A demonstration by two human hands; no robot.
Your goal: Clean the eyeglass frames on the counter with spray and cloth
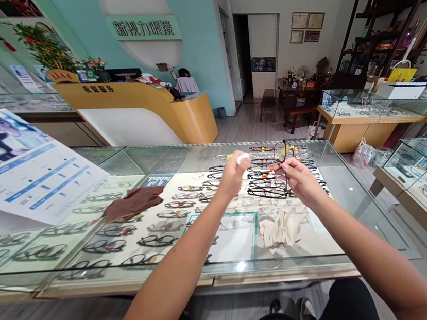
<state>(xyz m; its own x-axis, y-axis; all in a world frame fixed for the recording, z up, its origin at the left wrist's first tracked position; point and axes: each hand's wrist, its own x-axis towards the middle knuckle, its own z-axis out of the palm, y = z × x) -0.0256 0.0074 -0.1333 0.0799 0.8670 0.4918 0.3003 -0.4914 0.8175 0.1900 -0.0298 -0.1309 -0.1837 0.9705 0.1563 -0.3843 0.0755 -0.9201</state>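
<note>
My right hand (300,179) grips a pair of dark-framed eyeglasses (284,152) above the glass display counter (226,263), with one round rim standing up over the fingers. To its left, my left hand (234,175) is closed around a small white wad (243,158), which looks like tissue or cloth. The two hands are apart, and the wad does not touch the glasses. Below them a crumpled cream cloth (280,230) lies on the counter top. A brown cloth (133,203) rests farther left on the glass.
Rows of eyeglass frames (157,240) fill the case under the glass. A standing calendar (31,167) is at the left. A teal-edged white sheet (232,235) lies near the front. Beyond are a yellow reception desk (193,118) and another display case (426,180) to the right.
</note>
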